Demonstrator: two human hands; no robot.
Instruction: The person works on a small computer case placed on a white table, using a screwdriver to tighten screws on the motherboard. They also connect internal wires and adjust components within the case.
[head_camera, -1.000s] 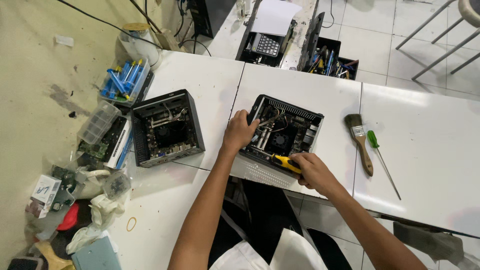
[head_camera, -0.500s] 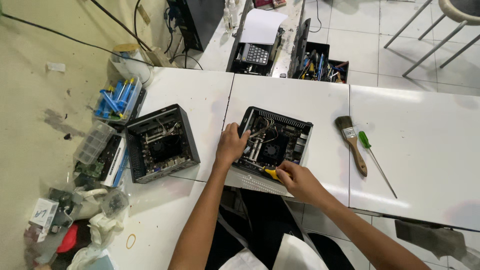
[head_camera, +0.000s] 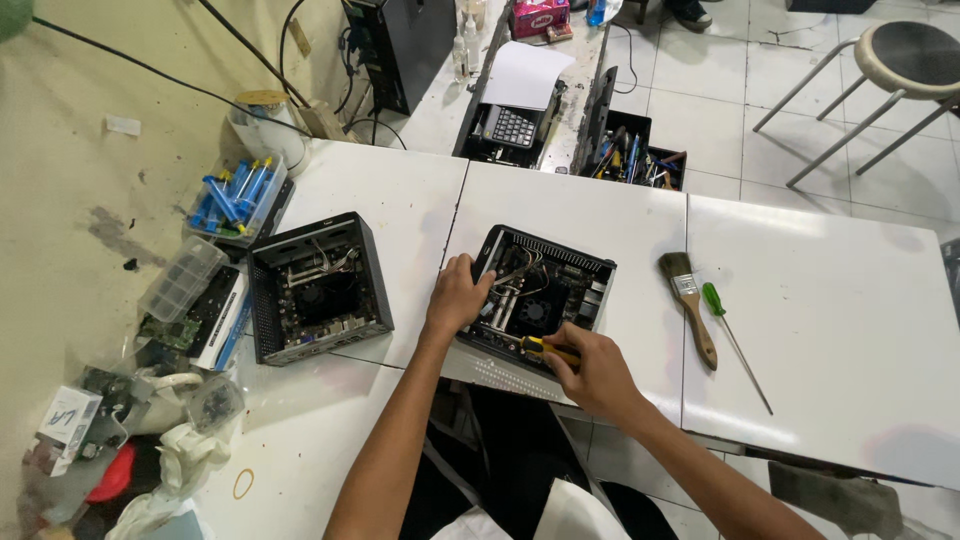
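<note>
the right hand (head_camera: 598, 372), grip closed around a yellow-handled screwdriver (head_camera: 545, 349), lays its long axis leftward into the near edge of the open computer case (head_camera: 540, 295) at frame centre, while the left hand (head_camera: 457, 297) (fingers spread, holding nothing) steadies the case's left wall on the counter (head_camera: 640, 215).

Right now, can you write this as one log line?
left hand: steadies open computer case | right hand: holds yellow screwdriver at its front edge

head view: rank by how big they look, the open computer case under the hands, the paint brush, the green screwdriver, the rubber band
1. open computer case
2. green screwdriver and paint brush: similar length, too close to rank; the brush is thicker
3. rubber band
</note>
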